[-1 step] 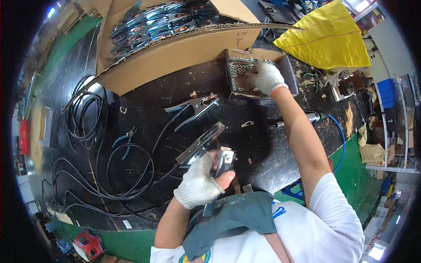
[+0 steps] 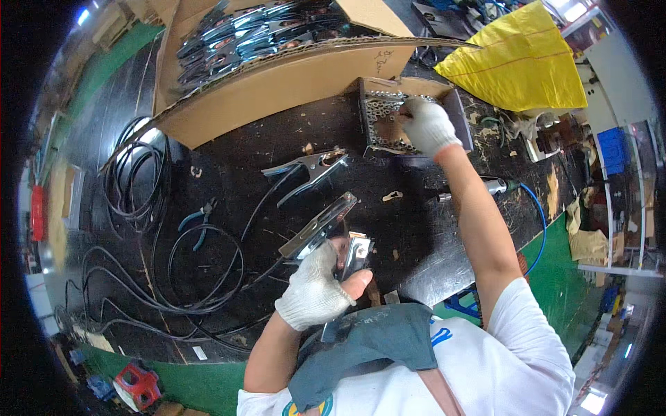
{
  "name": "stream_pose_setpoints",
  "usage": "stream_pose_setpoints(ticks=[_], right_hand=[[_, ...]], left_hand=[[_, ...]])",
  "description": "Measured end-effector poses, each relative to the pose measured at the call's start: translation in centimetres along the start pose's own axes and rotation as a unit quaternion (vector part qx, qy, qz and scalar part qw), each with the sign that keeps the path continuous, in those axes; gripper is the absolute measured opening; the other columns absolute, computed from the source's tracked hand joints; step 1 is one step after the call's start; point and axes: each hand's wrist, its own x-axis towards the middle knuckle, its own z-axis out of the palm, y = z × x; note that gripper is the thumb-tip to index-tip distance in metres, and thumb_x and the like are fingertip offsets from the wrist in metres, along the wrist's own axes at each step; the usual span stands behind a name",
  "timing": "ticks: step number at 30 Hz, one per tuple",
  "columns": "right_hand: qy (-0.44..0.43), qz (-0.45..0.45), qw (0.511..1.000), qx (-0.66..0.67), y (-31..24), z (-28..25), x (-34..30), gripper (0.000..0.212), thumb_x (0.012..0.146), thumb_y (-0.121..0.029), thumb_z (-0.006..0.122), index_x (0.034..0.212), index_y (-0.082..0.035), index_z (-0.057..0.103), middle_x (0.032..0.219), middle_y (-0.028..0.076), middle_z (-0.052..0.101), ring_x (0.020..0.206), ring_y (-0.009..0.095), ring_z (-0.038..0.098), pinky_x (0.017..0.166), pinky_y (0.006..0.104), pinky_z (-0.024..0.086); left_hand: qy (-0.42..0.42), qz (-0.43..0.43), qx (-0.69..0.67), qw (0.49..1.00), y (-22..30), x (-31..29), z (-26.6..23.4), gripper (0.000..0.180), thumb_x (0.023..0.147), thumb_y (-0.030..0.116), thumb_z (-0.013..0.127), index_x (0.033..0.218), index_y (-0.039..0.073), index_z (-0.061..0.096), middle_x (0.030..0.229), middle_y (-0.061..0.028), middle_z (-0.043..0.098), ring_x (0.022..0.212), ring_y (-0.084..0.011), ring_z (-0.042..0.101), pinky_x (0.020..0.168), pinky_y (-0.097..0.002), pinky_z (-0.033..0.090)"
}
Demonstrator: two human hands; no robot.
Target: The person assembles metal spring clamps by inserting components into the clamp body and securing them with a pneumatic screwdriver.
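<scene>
My left hand [image 2: 316, 291], in a white glove with the thumb bare, is closed around a shiny metal spring clamp [image 2: 357, 251] with a copper-coloured tip, just above the table's near edge. Close beside it lies another long metal clamp piece [image 2: 319, 227]; I cannot tell whether the two are joined. My right hand [image 2: 429, 126], also gloved, reaches into a small cardboard box [image 2: 463, 121] of metal nuts [image 2: 380, 109]. Its fingers are curled together, their tips partly hidden, so what they hold does not show. Farther off, an open-jawed metal clamp [image 2: 312, 170] with a black cable lies on the table.
A large cardboard box [image 2: 277, 87] of metal clamps [image 2: 257, 35] stands at the back left. Coiled black cables [image 2: 132, 180] and blue-handled pliers [image 2: 198, 222] lie left. A power tool [image 2: 489, 187] with a blue hose lies under my right forearm. A yellow sack [image 2: 520, 59] sits back right.
My right hand has shifted slightly to the right inside the nut box. My left hand keeps its grip on the clamp.
</scene>
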Motion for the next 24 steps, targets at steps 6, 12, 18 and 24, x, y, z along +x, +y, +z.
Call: stream_pose_setpoints(ticks=[6, 12, 18, 24], right_hand=[[0.033, -0.153, 0.951, 0.267, -8.6, -7.2, -15.3, 0.014, 0.084, -0.009, 0.074, 0.097, -0.006, 0.071, 0.092, 0.016, 0.070, 0.086, 0.036, 0.069, 0.077, 0.0414, 0.056], [-0.004, -0.195, 0.941, 0.277, -10.5, -5.8, -20.7, 0.019, 0.084, -0.011, 0.072, 0.103, -0.010, 0.071, 0.098, 0.014, 0.070, 0.086, 0.036, 0.069, 0.073, 0.0427, 0.057], [-0.009, -0.206, 0.953, 0.220, -11.0, -6.1, -21.6, 0.021, 0.084, -0.014, 0.072, 0.104, -0.010, 0.071, 0.099, 0.014, 0.070, 0.086, 0.035, 0.069, 0.072, 0.0433, 0.056], [0.041, -0.168, 0.955, 0.240, -11.6, -4.9, -22.5, 0.016, 0.085, -0.020, 0.075, 0.096, -0.009, 0.071, 0.087, 0.012, 0.070, 0.075, 0.034, 0.069, 0.066, 0.0421, 0.056]], left_hand=[[0.071, 0.070, 0.071, 0.992, 0.8, -0.4, 1.2, 0.046, 0.083, 0.026, 0.078, 0.120, 0.004, 0.063, 0.092, -0.0116, 0.067, 0.084, -0.0245, 0.065, 0.077, -0.0367, 0.053], [0.083, 0.107, 0.157, 0.978, 1.8, -0.9, 2.6, 0.045, 0.083, 0.025, 0.079, 0.119, 0.002, 0.063, 0.092, -0.0124, 0.070, 0.082, -0.0232, 0.068, 0.074, -0.0340, 0.054], [0.106, 0.096, 0.161, 0.977, 1.7, -1.6, 3.4, 0.047, 0.081, 0.025, 0.080, 0.120, 0.003, 0.063, 0.090, -0.0118, 0.069, 0.081, -0.0230, 0.070, 0.073, -0.0336, 0.055], [0.096, 0.091, 0.137, 0.982, 0.6, -1.7, 3.6, 0.049, 0.080, 0.026, 0.081, 0.120, 0.004, 0.063, 0.092, -0.0121, 0.069, 0.082, -0.0245, 0.070, 0.074, -0.0347, 0.056]])
